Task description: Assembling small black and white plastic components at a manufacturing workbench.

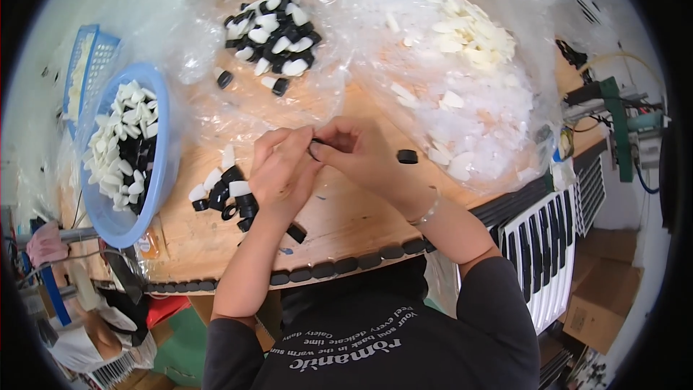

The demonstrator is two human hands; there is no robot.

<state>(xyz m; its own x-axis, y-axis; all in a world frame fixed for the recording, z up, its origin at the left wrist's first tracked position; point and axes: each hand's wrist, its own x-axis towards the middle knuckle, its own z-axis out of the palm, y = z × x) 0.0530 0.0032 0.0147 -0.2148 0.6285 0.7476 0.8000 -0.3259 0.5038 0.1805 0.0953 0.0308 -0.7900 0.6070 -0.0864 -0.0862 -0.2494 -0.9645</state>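
Note:
My left hand (283, 170) and my right hand (355, 153) meet over the middle of the wooden table, fingertips pinched together on a small black cap (315, 149). Fingers cover most of that cap, so I cannot tell whether a white piece is in it. Beside my left hand lies a small heap of black caps (247, 206), some with a white flat-tipped piece (238, 188) sticking out. A lone black cap (407, 156) rests to the right of my right hand.
Farther off, a pile of black caps with white pieces (274, 33) sits on clear plastic sheeting. Cream-white flat pieces (473, 36) are heaped at far right on a plastic bag (491, 116). A blue basin (173, 152) holds more parts at left, near a blue basket (90, 33).

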